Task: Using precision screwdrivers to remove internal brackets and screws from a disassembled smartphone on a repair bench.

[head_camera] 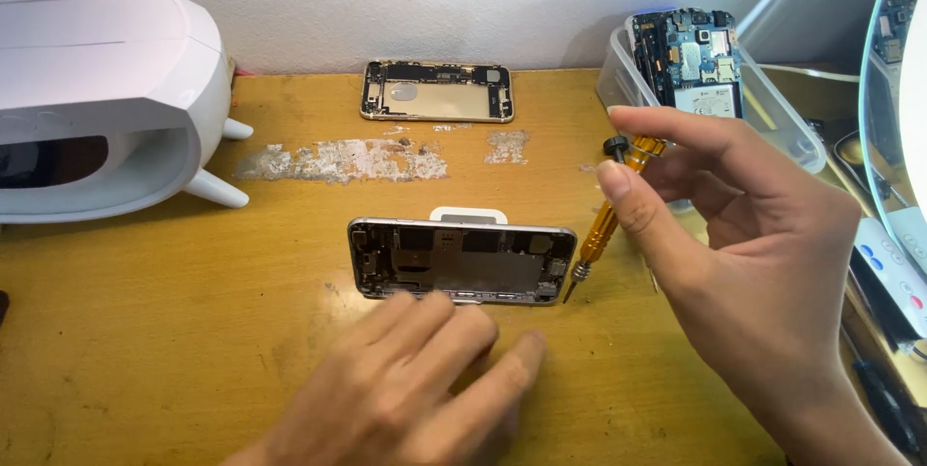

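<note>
An opened silver phone housing (462, 260) lies on the wooden desk (174, 331), its inner parts facing up. My left hand (415, 389) rests flat on the desk, fingertips touching the housing's near edge. My right hand (734, 234) pinches an orange-handled screwdriver (603, 220) between thumb and fingers. The screwdriver stands nearly upright with its tip down at the housing's lower right corner. A small white piece (468, 216) shows just behind the housing.
A gold opened phone housing (436, 91) lies at the back of the desk. A clear plastic tub (772, 109) at the right holds a blue circuit board (697, 56). A white device (106, 99) stands at the left. Scraped paint patches (338, 159) mark the desk.
</note>
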